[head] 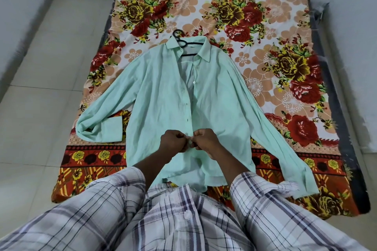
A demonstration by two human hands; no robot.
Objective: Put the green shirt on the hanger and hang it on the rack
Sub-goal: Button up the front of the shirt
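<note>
The pale green shirt (163,96) lies face up on a floral bed sheet (265,26), sleeves spread out to both sides. A black hanger (183,44) sits inside its collar, with the hook poking out toward the top left. My left hand (173,143) and my right hand (205,141) meet at the front placket low on the shirt. Each pinches one edge of the fabric around a small white button. The upper part of the placket lies apart, showing one white button. No rack is in view.
The mattress with the floral sheet lies on a pale tiled floor (36,98). White walls (350,26) stand to the right and the left. The dark mattress edge (344,128) runs along the right side. My checked shirt sleeves fill the bottom of the view.
</note>
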